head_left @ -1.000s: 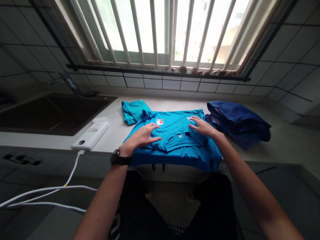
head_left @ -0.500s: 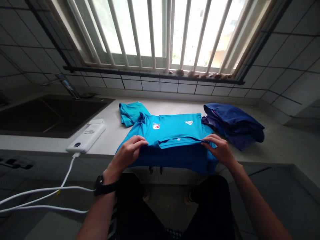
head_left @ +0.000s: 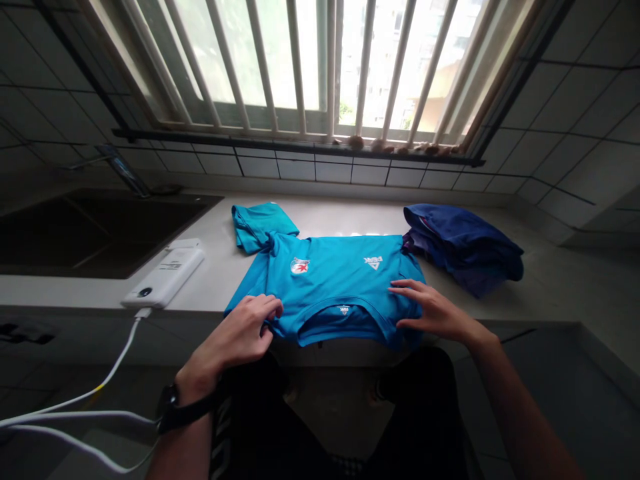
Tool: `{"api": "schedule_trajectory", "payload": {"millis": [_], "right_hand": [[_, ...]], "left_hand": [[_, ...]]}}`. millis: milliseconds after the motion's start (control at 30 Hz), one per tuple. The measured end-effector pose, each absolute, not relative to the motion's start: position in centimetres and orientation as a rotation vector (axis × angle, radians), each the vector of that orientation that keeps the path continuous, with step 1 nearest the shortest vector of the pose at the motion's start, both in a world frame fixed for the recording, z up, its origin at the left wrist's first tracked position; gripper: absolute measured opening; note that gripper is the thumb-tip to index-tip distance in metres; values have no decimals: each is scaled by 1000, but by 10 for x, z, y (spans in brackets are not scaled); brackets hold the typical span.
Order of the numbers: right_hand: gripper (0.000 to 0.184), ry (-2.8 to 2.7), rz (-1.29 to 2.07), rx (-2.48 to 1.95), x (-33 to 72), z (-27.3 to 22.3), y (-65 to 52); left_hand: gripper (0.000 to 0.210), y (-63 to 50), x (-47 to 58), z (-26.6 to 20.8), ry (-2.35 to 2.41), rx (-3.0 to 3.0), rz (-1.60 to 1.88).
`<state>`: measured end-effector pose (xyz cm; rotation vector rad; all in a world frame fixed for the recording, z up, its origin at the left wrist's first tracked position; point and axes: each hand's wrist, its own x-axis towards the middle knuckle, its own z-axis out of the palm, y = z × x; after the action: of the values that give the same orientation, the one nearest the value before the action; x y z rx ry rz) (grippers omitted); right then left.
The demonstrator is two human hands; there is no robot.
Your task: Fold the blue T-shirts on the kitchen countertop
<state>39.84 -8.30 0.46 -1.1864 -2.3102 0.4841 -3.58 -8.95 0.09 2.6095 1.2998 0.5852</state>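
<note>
A bright blue T-shirt (head_left: 335, 267) lies spread on the counter, its collar end draping over the front edge. A red-and-white crest and a white logo mark its chest. At its left shoulder, my left hand (head_left: 243, 333) has its fingers curled in and the thumb close below, on the fabric. My right hand (head_left: 433, 312) rests by the right shoulder, fingers stretched and apart, with no cloth gripped. Behind the shirt's left side sits a folded teal garment (head_left: 260, 223).
A pile of dark blue clothing (head_left: 465, 247) is on the right of the counter (head_left: 345, 212). On the left are a white power bank (head_left: 165, 275) with a plugged-in cable (head_left: 125, 350), and a dark sink (head_left: 100, 233) with a tap (head_left: 125, 172). A barred window is behind.
The collar edge has come down toward me, so the neckline now lies open over the counter's edge. My right hand has let go of the cloth and opened; my left hand has lowered.
</note>
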Motion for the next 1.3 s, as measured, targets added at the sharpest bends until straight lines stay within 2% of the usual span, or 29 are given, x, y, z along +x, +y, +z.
{"api": "schedule_trajectory", "payload": {"millis": [33, 133, 267, 333, 467, 533, 767, 933, 1067, 1300], "right_hand": [[47, -2349, 466, -1179, 399, 0, -81], [19, -2354, 431, -1143, 402, -11, -80], [31, -2138, 254, -1215, 406, -17, -88], [30, -2077, 178, -1291, 409, -20, -91], [57, -2113, 86, -1491, 410, -39, -87], [54, -2142, 49, -1565, 408, -50, -78], [52, -2264, 169, -1510, 412, -47, -40], [61, -2228, 179, -1608, 416, -50, -37], [60, -2348, 130, -1605, 409, -58, -5], [53, -2494, 172, -1594, 367, -27, 104]], "left_hand": [[25, -89, -36, -1, 1303, 2614, 581], [20, -93, -38, -3, 1318, 2619, 688], [20, -100, -42, -6, 1455, 2505, 1015], [17, -100, -44, -11, 1500, 2511, 990], [51, -89, -49, -28, 1554, 2609, 700], [53, -86, -51, -36, 1610, 2621, 640], [34, -101, -53, -44, 1678, 2666, 752], [34, -103, -56, -47, 1619, 2745, 837], [30, -101, -55, -46, 1622, 2793, 904], [34, -109, -4, -39, 1842, 2815, 983]]}}
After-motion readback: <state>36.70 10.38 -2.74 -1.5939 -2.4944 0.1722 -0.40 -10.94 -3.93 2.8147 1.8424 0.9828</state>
